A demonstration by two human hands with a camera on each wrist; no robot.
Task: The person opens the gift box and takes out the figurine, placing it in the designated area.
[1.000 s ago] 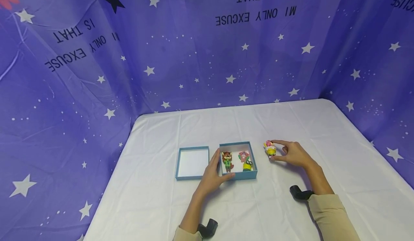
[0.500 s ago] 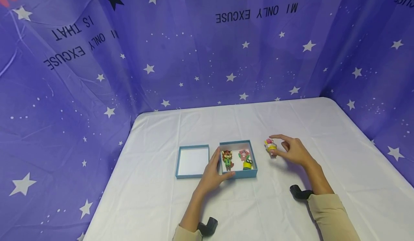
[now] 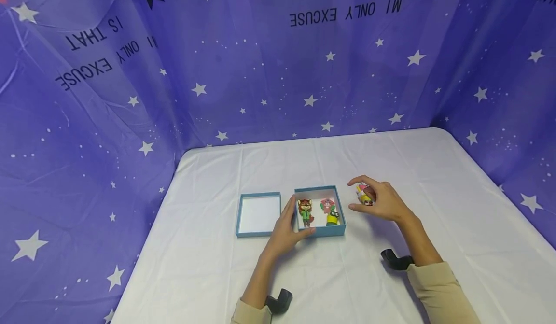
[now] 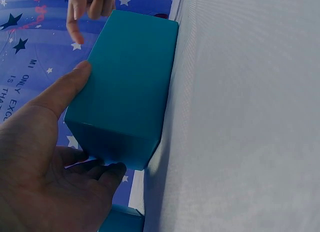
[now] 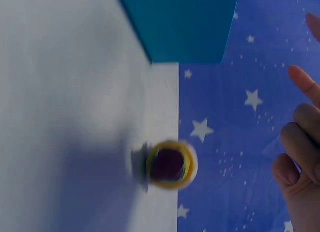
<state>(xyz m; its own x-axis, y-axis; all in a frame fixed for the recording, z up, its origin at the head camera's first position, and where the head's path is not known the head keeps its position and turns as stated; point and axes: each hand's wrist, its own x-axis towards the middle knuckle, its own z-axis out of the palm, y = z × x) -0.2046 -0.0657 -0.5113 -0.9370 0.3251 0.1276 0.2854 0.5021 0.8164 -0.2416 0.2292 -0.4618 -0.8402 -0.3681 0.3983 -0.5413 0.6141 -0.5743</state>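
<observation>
My left hand point(image 3: 283, 236) holds the near left corner of a blue box point(image 3: 331, 231), thumb along the front wall and fingers at the left side. Inside lie a fox figure point(image 3: 305, 214) in a green shirt, a pink figure point(image 3: 327, 205) and a yellow minion figure point(image 3: 332, 219). Right of the box, a small pink, white and yellow toy figure point(image 3: 364, 196) stands on the table. My right hand point(image 3: 385, 201) hovers over it, thumb and index finger spread apart. In the right wrist view that figure point(image 5: 172, 164) stands apart from the fingers.
The blue lid point(image 3: 257, 234), white inside, lies just left of the box. White cloth point(image 3: 208, 275) covers the table. A purple star-printed curtain point(image 3: 260, 73) surrounds the back and sides. Each wrist carries a black camera mount point(image 3: 280, 301).
My right hand has let go of the small toy figure, its fingers spreading and shifting left over it. The left hand stays on the box.
</observation>
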